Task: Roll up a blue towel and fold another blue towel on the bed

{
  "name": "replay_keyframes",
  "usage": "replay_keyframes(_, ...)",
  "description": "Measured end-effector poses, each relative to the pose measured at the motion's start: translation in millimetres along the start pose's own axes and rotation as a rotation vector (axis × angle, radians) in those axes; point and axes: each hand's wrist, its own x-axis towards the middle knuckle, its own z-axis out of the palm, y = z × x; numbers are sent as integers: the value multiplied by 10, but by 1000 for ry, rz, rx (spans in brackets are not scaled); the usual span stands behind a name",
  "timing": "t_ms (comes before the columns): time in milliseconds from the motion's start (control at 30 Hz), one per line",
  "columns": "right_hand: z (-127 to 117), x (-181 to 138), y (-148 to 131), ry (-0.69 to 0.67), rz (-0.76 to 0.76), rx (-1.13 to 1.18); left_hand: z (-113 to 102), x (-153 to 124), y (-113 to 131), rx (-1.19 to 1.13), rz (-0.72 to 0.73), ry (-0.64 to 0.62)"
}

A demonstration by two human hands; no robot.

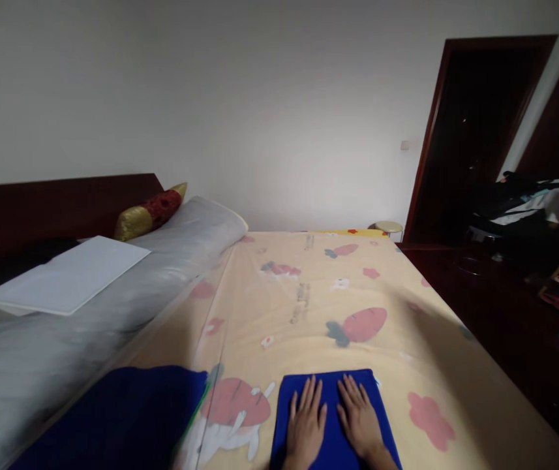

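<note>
The left hand (306, 423) and the right hand (359, 418) are laid flat, fingers spread and palms down, side by side on a folded blue cloth (331, 391), nothing being gripped by either. The blue cloth is spread on the cream carrot-print bedsheet (318, 307) at its near edge, with a dark blue fabric (122, 418) seen well to the cloth's left. Further beyond the cloth, a grey rolled quilt (113, 294) is topped by a white sheet (68, 274).
</note>
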Motion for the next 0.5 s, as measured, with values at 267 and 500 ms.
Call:
replay_keyframes(267, -77, 150, 589, -37, 156, -50, -86, 212, -572, 82, -215, -9)
replay_keyframes(500, -168, 294, 222, -38, 154, -176, -405, 448, -388, 163, -296, -244)
